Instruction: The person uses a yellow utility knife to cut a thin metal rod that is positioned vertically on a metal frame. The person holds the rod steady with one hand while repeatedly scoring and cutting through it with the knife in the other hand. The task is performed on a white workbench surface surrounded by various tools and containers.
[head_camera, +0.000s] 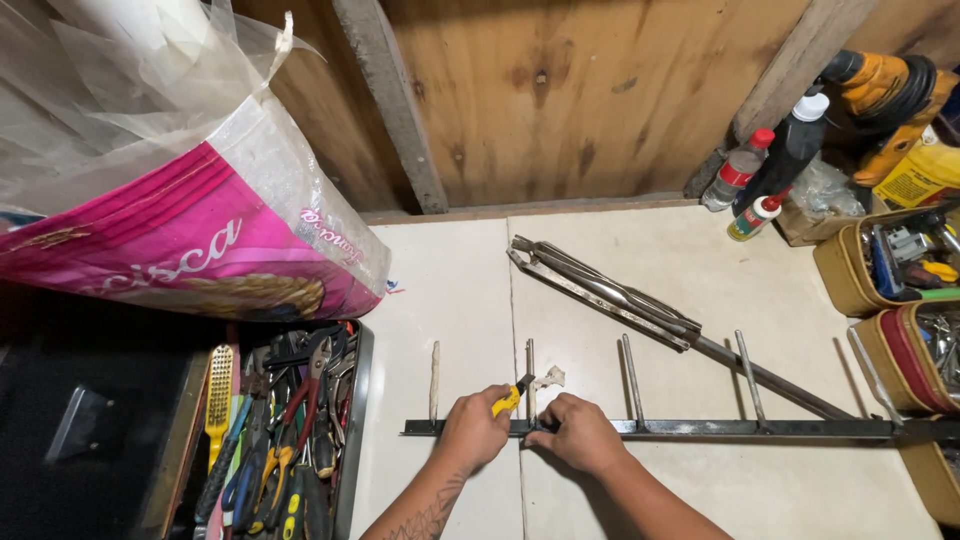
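Head view: left hand (472, 430) grip closed on yellow cutter (510, 398); right hand (580, 434) pinching spiked bar (700, 427)

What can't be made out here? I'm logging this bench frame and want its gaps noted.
Head view:
- Yellow utility knife: mostly hidden in the left hand; its blade tip is too small to tell.
- Right hand: covers the metal bar beneath it.
- Bar's right end: cut off by the frame edge.
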